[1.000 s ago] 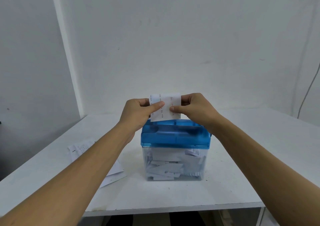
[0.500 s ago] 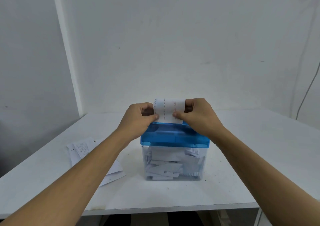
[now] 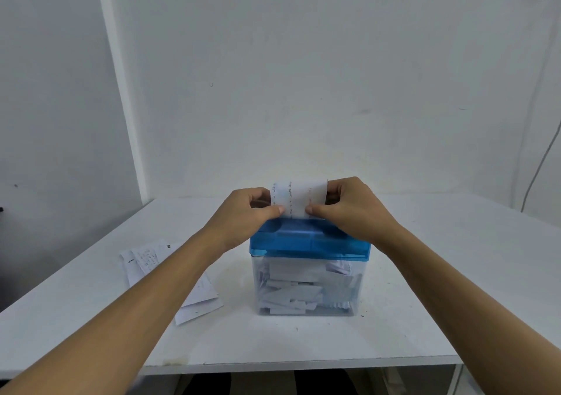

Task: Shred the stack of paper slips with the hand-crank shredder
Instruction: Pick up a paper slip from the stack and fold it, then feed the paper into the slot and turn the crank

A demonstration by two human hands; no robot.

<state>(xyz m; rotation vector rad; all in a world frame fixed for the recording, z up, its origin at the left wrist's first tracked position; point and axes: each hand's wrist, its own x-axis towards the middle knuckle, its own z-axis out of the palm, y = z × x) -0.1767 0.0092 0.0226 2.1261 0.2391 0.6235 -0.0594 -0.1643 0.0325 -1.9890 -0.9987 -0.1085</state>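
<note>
A hand-crank shredder with a blue lid (image 3: 309, 243) stands mid-table on its clear bin (image 3: 306, 285), which holds white paper shreds. A white paper slip (image 3: 299, 196) with handwriting stands upright over the lid's top, its lower edge at the lid. My left hand (image 3: 243, 215) pinches the slip's left edge between thumb and fingers. My right hand (image 3: 349, 206) pinches its right edge the same way. The crank is hidden from view. A stack of paper slips (image 3: 145, 261) lies on the table to the left, partly under my left forearm.
The white table (image 3: 455, 288) stands against a white wall, with its front edge near me. A grey cable (image 3: 543, 164) hangs down the wall at the far right. A dark gap runs beside the table's left edge.
Both hands have lowered the slip toward the blue lid, so less of it shows above my thumbs. The shredder and the stack have stayed put.
</note>
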